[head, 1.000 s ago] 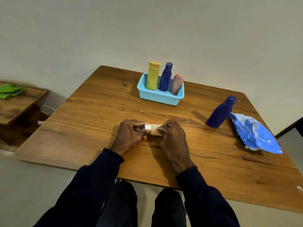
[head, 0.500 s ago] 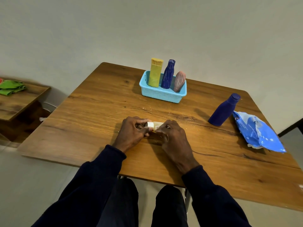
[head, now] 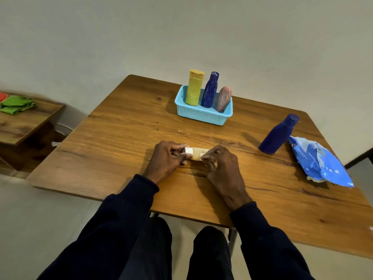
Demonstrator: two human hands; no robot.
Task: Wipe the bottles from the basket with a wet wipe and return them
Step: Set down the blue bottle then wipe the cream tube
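Centrally in the head view, a small cream bottle with a white cap is held lying on its side just above the table. Its cap end is gripped by the curled fingers and thumb of the left hand, and its body is pinched by the right hand. A whitish scrap is seen at the right fingertips; whether it is a wipe cannot be told. Farther back, a light blue basket is set on the table, and a yellow bottle, a patterned blue bottle and a pink bottle are stood in it. To the right, a plain blue bottle is stood just beside a crumpled blue wipe pack. Green cloth is laid on a side table at the left.
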